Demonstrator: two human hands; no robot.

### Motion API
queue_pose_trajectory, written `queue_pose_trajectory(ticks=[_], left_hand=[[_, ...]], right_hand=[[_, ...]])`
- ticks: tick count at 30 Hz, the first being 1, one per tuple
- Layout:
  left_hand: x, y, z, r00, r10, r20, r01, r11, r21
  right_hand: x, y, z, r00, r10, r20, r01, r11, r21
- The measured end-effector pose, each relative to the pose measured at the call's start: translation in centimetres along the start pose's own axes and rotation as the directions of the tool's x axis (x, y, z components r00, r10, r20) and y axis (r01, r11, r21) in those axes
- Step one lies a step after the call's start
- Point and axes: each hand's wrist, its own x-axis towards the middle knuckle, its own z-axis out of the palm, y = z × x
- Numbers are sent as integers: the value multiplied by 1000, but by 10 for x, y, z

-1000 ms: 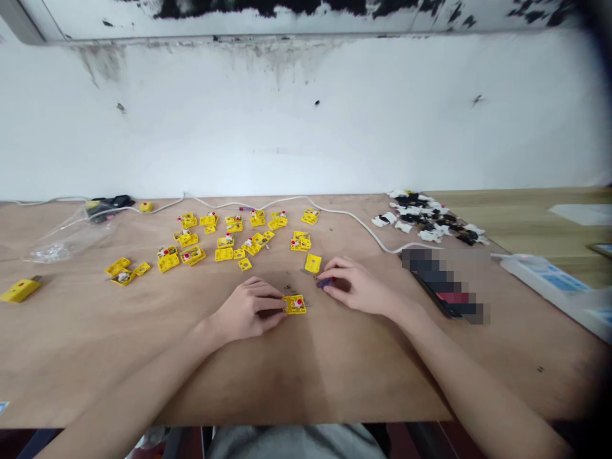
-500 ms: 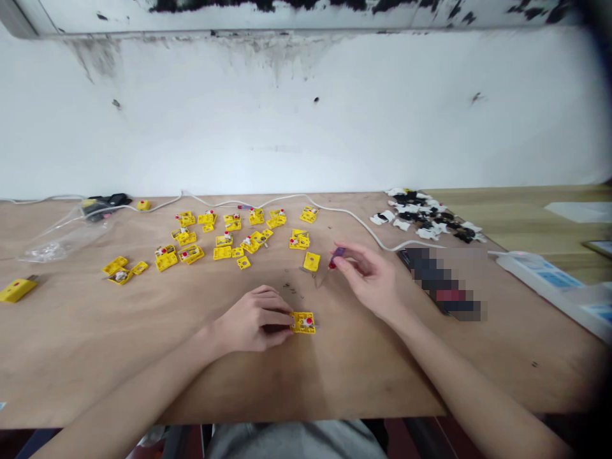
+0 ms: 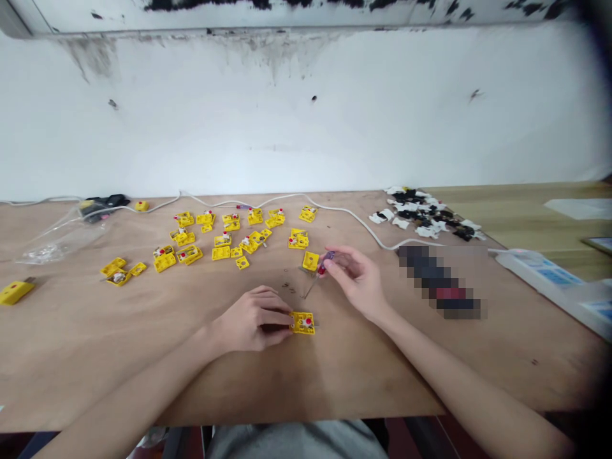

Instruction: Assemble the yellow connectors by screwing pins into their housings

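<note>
My left hand rests on the table, its fingers closed on the left end of an open yellow plastic housing. White parts and a red button show inside that housing. My right hand pinches a small screwdriver by its purple and red handle. The thin shaft slants down to the left, its tip near several small dark screws on the table. A loose yellow cover lies just beyond the shaft.
Several opened yellow housings are spread over the table's far left and middle. A pile of black and white pieces lies at back right. A white cable runs to a power strip. A clear plastic bag lies left.
My right hand has moved left with the screwdriver, bringing its tip closer to the loose screws. My left hand and the yellow housing have stayed in place.
</note>
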Motion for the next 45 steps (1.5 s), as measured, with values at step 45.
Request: queue_pose_trajectory(ticks=[45], left_hand=[[0,1,0,995,95,36,-99,985,140]], right_hand=[[-5,-7,15,987,97,-130,-78,986,145]])
